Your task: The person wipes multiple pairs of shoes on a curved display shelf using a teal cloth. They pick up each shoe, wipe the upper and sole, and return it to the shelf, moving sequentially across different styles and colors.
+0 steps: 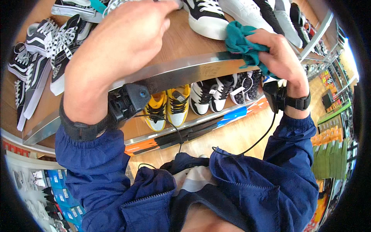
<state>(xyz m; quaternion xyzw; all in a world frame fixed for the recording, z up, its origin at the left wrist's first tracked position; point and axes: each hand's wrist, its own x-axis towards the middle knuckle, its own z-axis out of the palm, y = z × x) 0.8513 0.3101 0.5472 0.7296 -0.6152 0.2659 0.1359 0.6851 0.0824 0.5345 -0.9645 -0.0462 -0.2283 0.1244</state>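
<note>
My right hand grips a crumpled green cloth, which hangs over the metal edge of a wooden shelf. The cloth touches or lies close by the toe of a black and white sneaker. My left hand reaches over the same shelf towards the top of the view. Its fingertips are partly cut off by the picture's rim, and whether they hold anything cannot be told. White sneakers stand to the right of the black and white one. Both wrists wear strapped black devices.
Black and white checkered-lace sneakers lie at the left of the shelf. On a lower shelf stand yellow and white high-tops and black and white high-tops. Thin black cables hang from the wrist devices. Stacked green boxes are at the right.
</note>
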